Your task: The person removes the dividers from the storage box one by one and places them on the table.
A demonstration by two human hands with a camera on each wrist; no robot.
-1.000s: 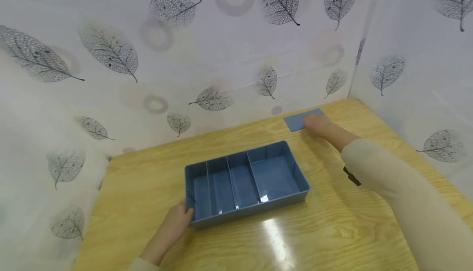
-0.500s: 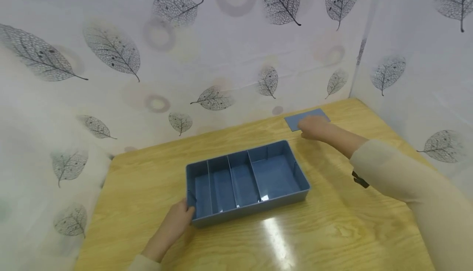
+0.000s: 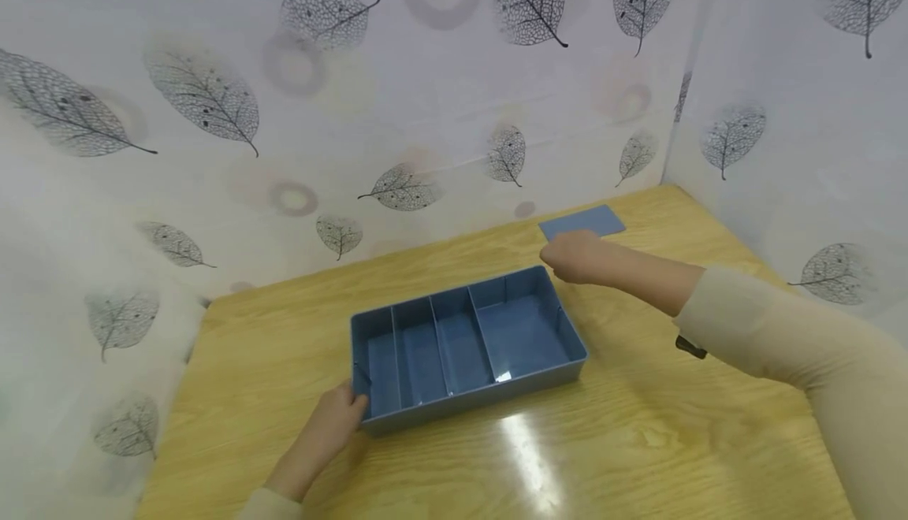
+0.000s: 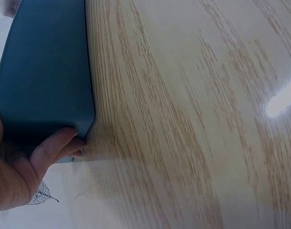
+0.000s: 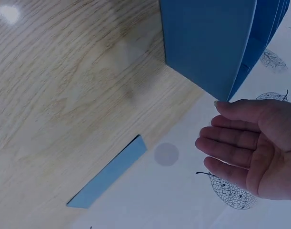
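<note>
A blue plastic box (image 3: 482,399) with several compartments divided by thin walls stands on the table; nothing lies in its compartments. My left hand (image 3: 333,417) grips the near end of its left wall, fingers bent around the corner in the left wrist view, where the box wall (image 4: 47,62) looks dark. My right hand (image 3: 578,258) is just beyond the box's far right corner. In the right wrist view its fingers (image 5: 231,138) are loosely extended, holding nothing, with the thumb tip right at the corner. Behind it a flat blue-grey rectangular panel (image 3: 603,223) lies on the table.
The wood-grain table (image 3: 269,362) meets a leaf-patterned covering (image 3: 440,110) at its back and sides. Light glares off the tabletop in front of the box. A black strap piece (image 3: 690,347) shows below my right sleeve.
My right hand has come away from over the panel, moving left and nearer to the box's far right corner. The panel stays lying there. My left hand keeps its grip on the box.
</note>
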